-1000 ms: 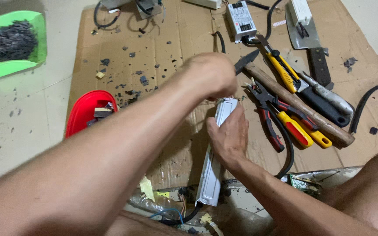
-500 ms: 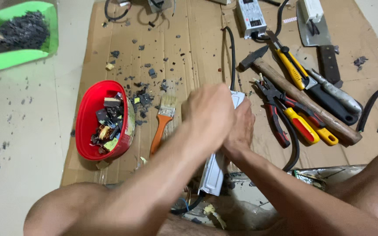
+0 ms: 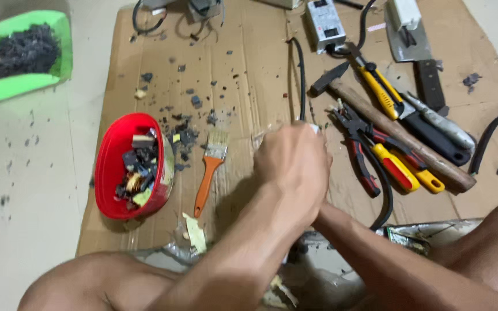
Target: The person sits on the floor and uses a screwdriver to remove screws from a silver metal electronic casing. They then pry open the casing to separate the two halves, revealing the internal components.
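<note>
Left hand (image 3: 295,164): closed into a fist over the middle of the brown cardboard sheet (image 3: 249,75), covering what it grips; only a sliver of a white object (image 3: 314,128) shows at its far edge.
Right hand: hidden beneath the left hand; whether it is spread or clenched cannot be told.
Left of the hands: a flat paintbrush with an orange handle (image 3: 208,173) lies nearby, then a round red plastic bowl (image 3: 110,173) of small scrap pieces.
Right of the hands: red-handled pliers (image 3: 357,155), yellow-handled pliers (image 3: 396,167) and a wooden-handled hammer (image 3: 399,138) lie side by side.
Far left: a green plastic tray (image 3: 12,86) of dark debris sits on the floor.
</note>
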